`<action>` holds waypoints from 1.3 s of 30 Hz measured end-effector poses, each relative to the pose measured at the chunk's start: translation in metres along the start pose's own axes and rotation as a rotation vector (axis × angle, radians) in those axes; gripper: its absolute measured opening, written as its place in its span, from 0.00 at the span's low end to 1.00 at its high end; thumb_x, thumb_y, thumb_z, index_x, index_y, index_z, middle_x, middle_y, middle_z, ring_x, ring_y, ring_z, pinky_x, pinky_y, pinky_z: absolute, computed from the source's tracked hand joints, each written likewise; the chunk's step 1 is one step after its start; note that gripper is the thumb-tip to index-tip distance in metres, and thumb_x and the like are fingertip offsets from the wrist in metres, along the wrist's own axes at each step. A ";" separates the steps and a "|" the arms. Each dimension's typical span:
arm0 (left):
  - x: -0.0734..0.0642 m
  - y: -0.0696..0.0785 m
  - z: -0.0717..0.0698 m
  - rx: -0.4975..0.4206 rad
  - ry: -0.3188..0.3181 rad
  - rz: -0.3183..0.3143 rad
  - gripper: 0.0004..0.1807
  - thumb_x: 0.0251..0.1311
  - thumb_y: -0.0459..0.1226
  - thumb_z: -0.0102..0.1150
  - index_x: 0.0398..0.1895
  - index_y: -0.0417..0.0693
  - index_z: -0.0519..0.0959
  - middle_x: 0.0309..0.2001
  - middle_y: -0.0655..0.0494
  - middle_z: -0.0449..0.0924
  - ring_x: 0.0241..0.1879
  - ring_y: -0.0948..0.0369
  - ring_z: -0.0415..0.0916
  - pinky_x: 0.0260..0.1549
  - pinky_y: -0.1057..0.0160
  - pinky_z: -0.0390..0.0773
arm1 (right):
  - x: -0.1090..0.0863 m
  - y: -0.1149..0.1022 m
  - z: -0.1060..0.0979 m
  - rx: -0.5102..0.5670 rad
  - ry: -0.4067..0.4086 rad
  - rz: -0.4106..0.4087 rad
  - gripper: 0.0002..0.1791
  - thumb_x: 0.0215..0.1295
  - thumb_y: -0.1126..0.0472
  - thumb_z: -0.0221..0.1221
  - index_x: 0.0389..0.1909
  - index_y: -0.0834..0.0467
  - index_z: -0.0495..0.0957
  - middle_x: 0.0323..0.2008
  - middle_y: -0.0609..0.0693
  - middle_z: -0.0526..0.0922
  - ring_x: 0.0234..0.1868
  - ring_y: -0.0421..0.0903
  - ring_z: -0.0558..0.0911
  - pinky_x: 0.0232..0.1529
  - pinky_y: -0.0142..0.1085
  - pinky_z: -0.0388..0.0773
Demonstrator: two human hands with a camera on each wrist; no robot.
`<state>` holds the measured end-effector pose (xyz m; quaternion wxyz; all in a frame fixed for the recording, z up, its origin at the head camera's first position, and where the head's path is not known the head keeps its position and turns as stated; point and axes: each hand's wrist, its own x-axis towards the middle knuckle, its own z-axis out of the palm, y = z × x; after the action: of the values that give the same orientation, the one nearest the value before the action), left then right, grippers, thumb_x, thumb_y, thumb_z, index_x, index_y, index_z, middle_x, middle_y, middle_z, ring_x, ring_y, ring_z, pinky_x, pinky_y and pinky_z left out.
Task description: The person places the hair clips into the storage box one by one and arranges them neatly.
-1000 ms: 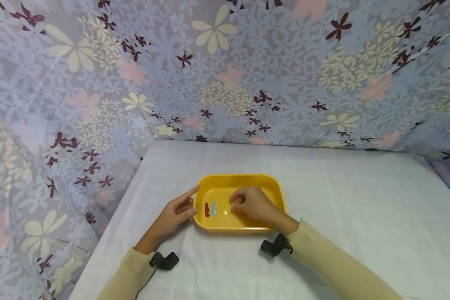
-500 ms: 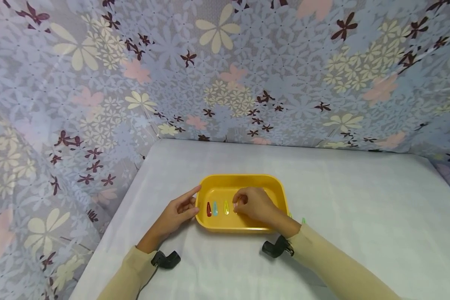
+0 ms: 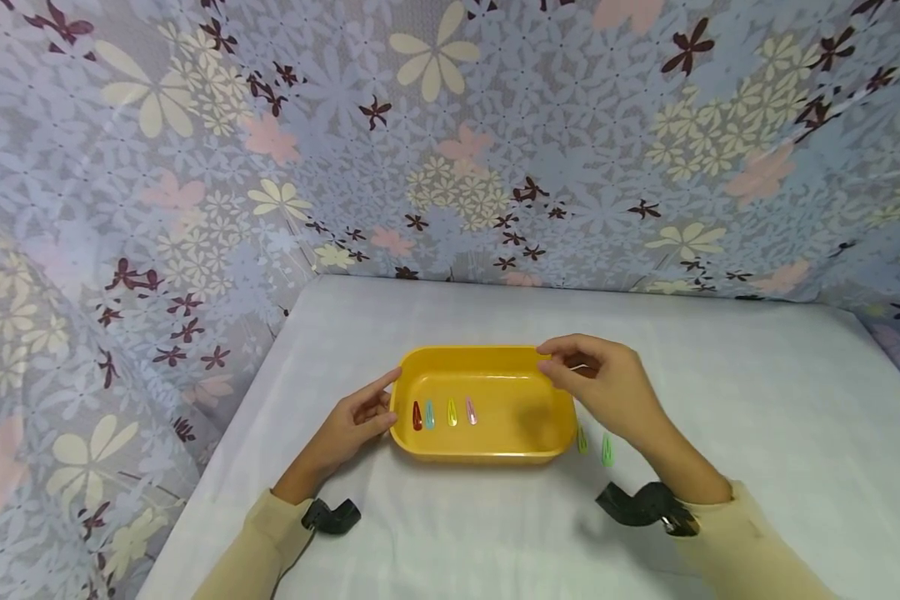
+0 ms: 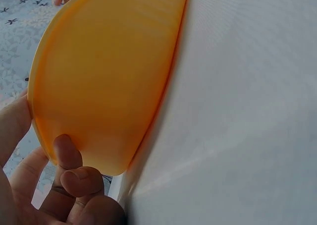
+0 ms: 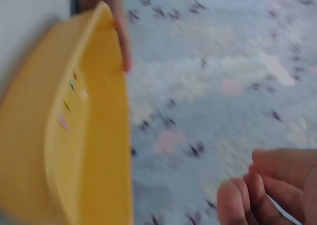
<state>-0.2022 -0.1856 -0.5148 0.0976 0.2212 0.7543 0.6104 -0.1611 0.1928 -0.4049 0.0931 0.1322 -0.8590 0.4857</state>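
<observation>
A yellow tray (image 3: 487,454) stands on the white-covered table. My left hand (image 3: 352,429) holds its left end, index finger and thumb at the rim; in the left wrist view several curled fingers (image 4: 69,153) lie against the outer wall. Inside the tray, snap hair clips lie in a row: dark red (image 3: 417,415), light blue (image 3: 430,414), yellow (image 3: 452,412) and pink (image 3: 472,411). Above the tray's right end is my right hand (image 3: 607,379), fingers loosely bent with nothing seen between them. In the right wrist view that hand (image 5: 277,185) appears apart from the tray.
Two more hair clips, a yellow-green one (image 3: 582,438) and a light green one (image 3: 607,450), lie on the table just right of the tray. A flowered cloth (image 3: 450,167) hangs behind the table. Each wrist carries a black camera mount (image 3: 333,517).
My right hand has let go of the pink hair clip, which now lies right of the yellow one, and has moved up and right to the tray's right end. The left hand stays in place.
</observation>
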 end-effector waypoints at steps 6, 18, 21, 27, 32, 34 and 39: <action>0.000 0.000 0.000 -0.009 -0.006 -0.001 0.36 0.70 0.36 0.64 0.79 0.54 0.64 0.51 0.39 0.76 0.37 0.59 0.74 0.35 0.68 0.78 | -0.037 0.026 -0.042 -0.066 0.002 0.075 0.14 0.71 0.51 0.65 0.53 0.52 0.85 0.40 0.50 0.86 0.36 0.47 0.87 0.37 0.33 0.84; 0.000 0.004 -0.001 -0.005 -0.008 0.009 0.36 0.70 0.34 0.63 0.79 0.50 0.63 0.50 0.38 0.75 0.36 0.60 0.74 0.35 0.68 0.78 | -0.088 0.106 -0.038 -0.036 -0.006 0.201 0.15 0.69 0.56 0.67 0.54 0.55 0.86 0.41 0.51 0.87 0.35 0.43 0.85 0.32 0.33 0.80; -0.001 0.006 0.000 -0.012 -0.002 0.000 0.36 0.69 0.33 0.63 0.79 0.48 0.63 0.50 0.36 0.75 0.36 0.61 0.73 0.35 0.68 0.77 | -0.091 0.115 -0.032 -0.052 -0.016 0.176 0.13 0.68 0.56 0.68 0.51 0.53 0.87 0.39 0.48 0.87 0.34 0.42 0.85 0.30 0.33 0.81; -0.003 0.007 0.002 -0.017 -0.005 0.010 0.35 0.69 0.32 0.62 0.78 0.46 0.63 0.49 0.35 0.74 0.35 0.61 0.73 0.34 0.69 0.77 | -0.096 0.125 -0.022 -0.102 0.004 0.095 0.11 0.64 0.60 0.71 0.47 0.51 0.88 0.37 0.43 0.86 0.34 0.39 0.82 0.34 0.30 0.82; -0.003 0.007 0.002 -0.013 -0.006 0.011 0.35 0.69 0.32 0.62 0.78 0.47 0.63 0.49 0.38 0.74 0.36 0.61 0.73 0.34 0.69 0.77 | -0.095 0.129 -0.018 -0.101 0.021 0.059 0.11 0.62 0.61 0.72 0.45 0.51 0.88 0.35 0.43 0.84 0.32 0.39 0.81 0.32 0.29 0.81; -0.003 0.007 0.002 -0.011 -0.005 0.008 0.35 0.69 0.32 0.63 0.78 0.47 0.63 0.49 0.39 0.74 0.36 0.61 0.73 0.34 0.69 0.78 | -0.095 0.130 -0.017 -0.111 0.027 0.034 0.11 0.60 0.61 0.73 0.45 0.50 0.88 0.33 0.42 0.84 0.31 0.39 0.81 0.31 0.29 0.80; -0.003 0.006 0.002 -0.006 -0.001 0.003 0.36 0.69 0.33 0.63 0.78 0.48 0.64 0.49 0.38 0.74 0.36 0.61 0.74 0.34 0.69 0.78 | -0.094 0.130 -0.014 -0.163 0.038 -0.011 0.11 0.58 0.61 0.75 0.42 0.49 0.89 0.31 0.39 0.82 0.29 0.38 0.79 0.29 0.28 0.79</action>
<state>-0.1972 -0.1844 -0.5100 0.0976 0.2222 0.7520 0.6128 -0.1132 0.2819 -0.5301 0.1225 0.1198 -0.8930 0.4161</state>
